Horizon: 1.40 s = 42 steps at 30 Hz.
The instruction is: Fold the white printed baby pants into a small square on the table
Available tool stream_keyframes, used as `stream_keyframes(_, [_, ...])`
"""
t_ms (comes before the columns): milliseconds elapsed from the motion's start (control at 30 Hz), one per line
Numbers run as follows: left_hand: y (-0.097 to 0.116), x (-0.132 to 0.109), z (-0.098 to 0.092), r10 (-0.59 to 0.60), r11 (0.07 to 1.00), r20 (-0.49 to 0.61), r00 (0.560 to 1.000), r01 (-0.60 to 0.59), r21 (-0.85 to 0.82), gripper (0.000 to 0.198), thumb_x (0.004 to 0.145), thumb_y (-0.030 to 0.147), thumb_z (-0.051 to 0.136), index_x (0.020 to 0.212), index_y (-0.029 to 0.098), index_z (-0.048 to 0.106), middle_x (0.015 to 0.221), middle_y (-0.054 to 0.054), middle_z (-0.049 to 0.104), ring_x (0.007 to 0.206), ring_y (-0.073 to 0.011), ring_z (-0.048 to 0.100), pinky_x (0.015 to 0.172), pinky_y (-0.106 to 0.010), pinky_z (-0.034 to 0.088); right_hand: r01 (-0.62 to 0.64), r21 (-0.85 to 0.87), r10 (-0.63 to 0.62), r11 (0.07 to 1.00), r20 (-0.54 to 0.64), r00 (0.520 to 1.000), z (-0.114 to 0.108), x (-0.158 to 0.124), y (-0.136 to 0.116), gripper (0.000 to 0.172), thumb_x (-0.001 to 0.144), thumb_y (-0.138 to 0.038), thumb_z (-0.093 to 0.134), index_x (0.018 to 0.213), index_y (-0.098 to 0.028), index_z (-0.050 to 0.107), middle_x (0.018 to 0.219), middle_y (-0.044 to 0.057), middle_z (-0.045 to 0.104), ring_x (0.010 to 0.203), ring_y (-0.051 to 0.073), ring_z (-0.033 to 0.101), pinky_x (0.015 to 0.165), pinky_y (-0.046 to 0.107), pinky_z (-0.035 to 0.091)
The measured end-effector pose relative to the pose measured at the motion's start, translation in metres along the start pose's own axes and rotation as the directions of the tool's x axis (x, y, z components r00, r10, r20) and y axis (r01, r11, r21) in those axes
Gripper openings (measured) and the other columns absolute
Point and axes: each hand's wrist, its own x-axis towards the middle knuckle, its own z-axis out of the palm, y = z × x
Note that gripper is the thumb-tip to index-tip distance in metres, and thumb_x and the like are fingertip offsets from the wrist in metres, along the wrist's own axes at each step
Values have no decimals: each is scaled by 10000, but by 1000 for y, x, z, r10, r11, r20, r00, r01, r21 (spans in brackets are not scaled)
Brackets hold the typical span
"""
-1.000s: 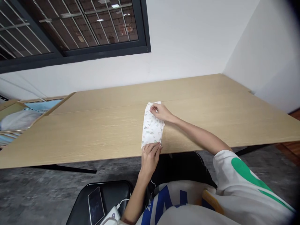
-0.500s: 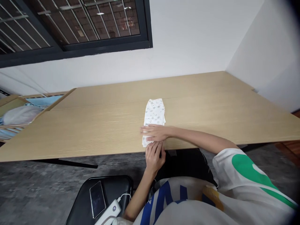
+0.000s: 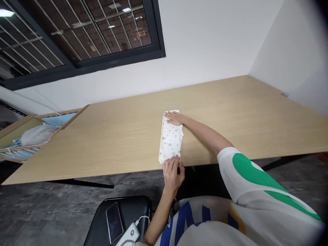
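Note:
A white folded cloth [image 3: 170,140] with a small printed pattern lies lengthwise at the front edge of the wooden table [image 3: 123,136]. My right hand [image 3: 174,118] rests flat on the cloth's far end, fingers spread. At the near end, the fingertips of my left hand [image 3: 173,174] touch the cloth's edge. Its fingers are stretched forward side by side, with the thumb apart from them. The left palm faces down and is hidden.
Below the table, a black stool [image 3: 98,218] holds a phone [image 3: 114,222] and a white device [image 3: 130,235] with a cable. A wooden crib [image 3: 30,135] with bedding adjoins the table's left end. A barred window [image 3: 102,30] is in the wall behind.
My right hand has slid from the cloth's near part to its far end, uncovering the middle. My left hand stays at the near edge. The camera view has shifted slightly.

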Motion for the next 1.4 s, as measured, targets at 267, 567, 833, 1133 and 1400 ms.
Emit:
stream_keyframes(267, [-20,21,-46,-31,999,209,977,34,-13,244,944,266,697,1184,226,686,1212,-101,751,1121,-262,692,1005,-451,526,82,-1,-79,997,-278,957,-19,-68,-76,489,1049,-297,388,1438,-66,572,1511,247,542,1419,363,485,1193,564,340])
stream_keyframes(567, [-48,23,-65,-37,999,490,871,20,40,341,952,224,671,1288,281,669,1230,-63,723,1096,-255,674,931,-416,550,347,-77,-355,935,-239,904,23,-232,-169,496,1000,-485,609,1303,-93,629,1277,210,654,1153,314,605,989,472,491])
stream_keyframes(833, [-14,36,-111,-25,977,636,771,154,-148,246,987,253,614,1191,324,732,1065,-16,776,1003,-213,712,886,-360,597,300,-160,-336,940,-291,896,15,-283,-207,275,1061,-143,404,1159,-181,658,846,68,700,776,206,618,774,362,495])
stream_keyframes(1133, [-4,46,-101,-247,942,-142,959,204,-265,262,937,192,684,1194,239,671,1178,-77,681,1136,-232,663,1025,-443,541,184,182,-83,966,-455,887,-68,-261,-195,262,1086,-347,466,1158,-200,671,1005,94,719,900,228,658,807,379,516])
stream_keyframes(1400, [13,36,-34,-197,980,164,967,200,0,470,1003,317,590,1449,197,502,1378,-176,625,1291,-309,606,1036,-496,519,-36,375,229,926,-484,845,-65,-151,-95,219,973,-310,638,1086,-149,733,1026,89,680,922,207,625,867,348,490])
